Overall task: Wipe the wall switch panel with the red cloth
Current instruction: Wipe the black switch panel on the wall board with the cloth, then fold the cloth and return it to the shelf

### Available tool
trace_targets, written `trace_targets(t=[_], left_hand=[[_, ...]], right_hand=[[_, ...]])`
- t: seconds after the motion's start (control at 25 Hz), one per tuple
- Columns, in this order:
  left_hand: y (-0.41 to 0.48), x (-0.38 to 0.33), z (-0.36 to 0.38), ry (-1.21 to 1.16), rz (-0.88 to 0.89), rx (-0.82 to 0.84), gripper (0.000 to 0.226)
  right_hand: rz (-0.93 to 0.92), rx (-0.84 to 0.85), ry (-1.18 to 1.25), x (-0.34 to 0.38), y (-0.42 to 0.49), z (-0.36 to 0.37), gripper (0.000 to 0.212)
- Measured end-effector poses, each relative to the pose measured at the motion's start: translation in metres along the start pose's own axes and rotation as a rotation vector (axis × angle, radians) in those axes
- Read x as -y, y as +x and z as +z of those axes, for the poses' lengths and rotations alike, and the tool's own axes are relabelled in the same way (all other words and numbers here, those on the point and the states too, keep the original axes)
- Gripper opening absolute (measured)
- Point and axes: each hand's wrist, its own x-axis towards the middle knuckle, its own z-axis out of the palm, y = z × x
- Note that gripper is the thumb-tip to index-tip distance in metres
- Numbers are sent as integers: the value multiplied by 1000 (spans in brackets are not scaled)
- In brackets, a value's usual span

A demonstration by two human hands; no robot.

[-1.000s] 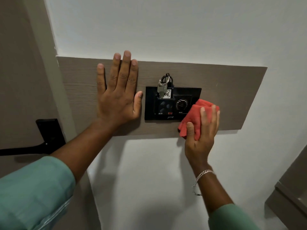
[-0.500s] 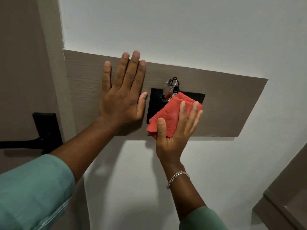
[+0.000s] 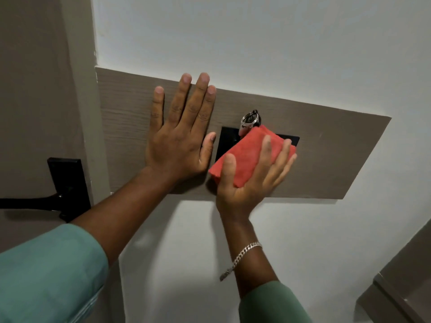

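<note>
The black switch panel (image 3: 227,138) is set into a brown wooden board (image 3: 338,155) on the white wall. A folded red cloth (image 3: 247,152) lies flat over most of the panel, so its switches are hidden. My right hand (image 3: 254,180) presses the cloth against the panel, thumb on the cloth's left side and fingers spread over it. My left hand (image 3: 179,136) rests flat and empty on the board just left of the panel, fingers pointing up. A key ring with keys (image 3: 249,122) hangs at the panel's top edge, touching the cloth.
A black door handle on its plate (image 3: 67,185) sits on the brown door at the left, beside the door frame (image 3: 79,89). A brown cabinet corner (image 3: 401,287) shows at the lower right. White wall surrounds the board.
My right hand slid the red cloth from the panel's lower right corner leftward over the panel, then slightly back right. The left hand stayed flat on the board.
</note>
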Motion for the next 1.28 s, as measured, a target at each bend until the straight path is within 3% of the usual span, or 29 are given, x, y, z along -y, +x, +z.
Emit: trace_targets(t=[0.08,0.24,0.4,0.52,0.64,0.72,0.88,0.96,1.04,1.12,1.28], left_hand=[[0,-1,0,2,2,-9,71],[-1,-2,0,-7,6,-7,72],[-1,-2,-4,10,-1,15,73],[-2,-5,-11,-45,-21,64,74],[-36,-41,-30,-317,-248,49,70],[-74,-86,-42,-514,-416,11,55],[-89,-170,-58,-1209,-898,243,35],[-72,-198,-57,-1404,-1027,383,31],[-61,-229,-51,-1502,-1078,474,34],[-58,-267,-44,-1565,-1131,543,36],[-71,-368,-21,-1621,-1099,720,25]], right_hand=[[-145,88,-41,-26,1,-17,69],[-39,35,9,-39,29,-22,67],[-393,276,-123,-64,38,-45,73],[-443,422,-181,-83,41,-65,71],[-371,468,-162,-77,44,-80,68],[-352,475,-182,-77,43,-91,64],[-222,642,-96,-81,42,-120,63],[-191,755,14,-93,44,-145,68],[-67,854,69,-115,46,-175,81],[230,876,150,-143,48,-212,93],[1006,620,406,-231,51,-298,93]])
